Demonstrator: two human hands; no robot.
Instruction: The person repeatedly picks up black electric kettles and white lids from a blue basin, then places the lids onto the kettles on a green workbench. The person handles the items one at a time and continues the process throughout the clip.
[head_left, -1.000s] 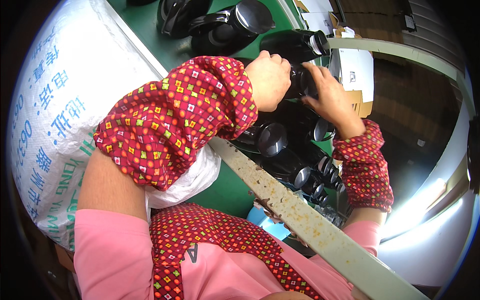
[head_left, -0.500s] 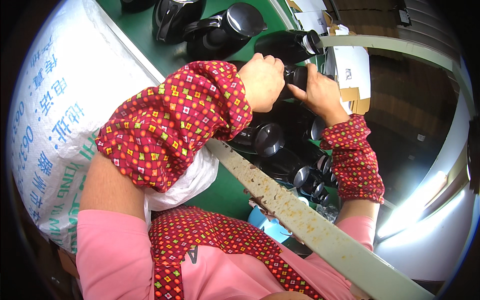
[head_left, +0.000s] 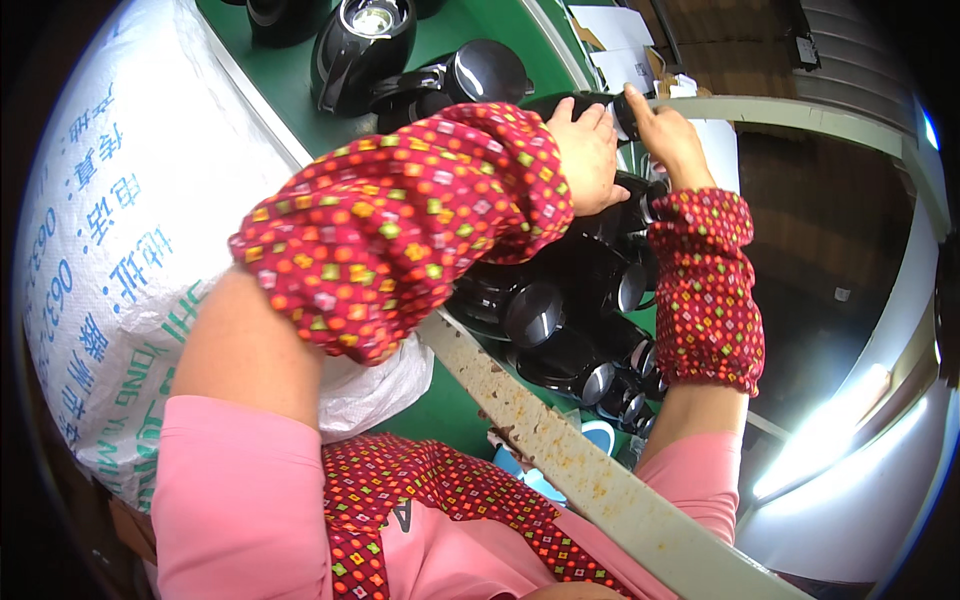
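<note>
A black thermos jug (head_left: 552, 102) lies on its side at the far side of a green work surface, with a black lid (head_left: 624, 118) and a pale ring at its right end. My left hand (head_left: 588, 160) rests over the jug's body, fingers stretched out and thumb apart. At the lid end, my right hand (head_left: 672, 140) has its fingers round the lid; part of its grip is hidden. Below my hands, several more glossy black jugs (head_left: 533, 314) lie close together, lids toward the right.
An upright jug (head_left: 365, 55) with a silvery mouth stands at the far left beside a lidded jug (head_left: 488, 72). A white woven sack (head_left: 130, 200) fills the left. A rusty pale metal bar (head_left: 570, 455) crosses before me. Papers and cardboard (head_left: 615, 40) lie behind.
Both hands have moved away from a nearer jug, up and to the far lying jug. My left hand has spread its fingers; my right hand has reached the lid end.
</note>
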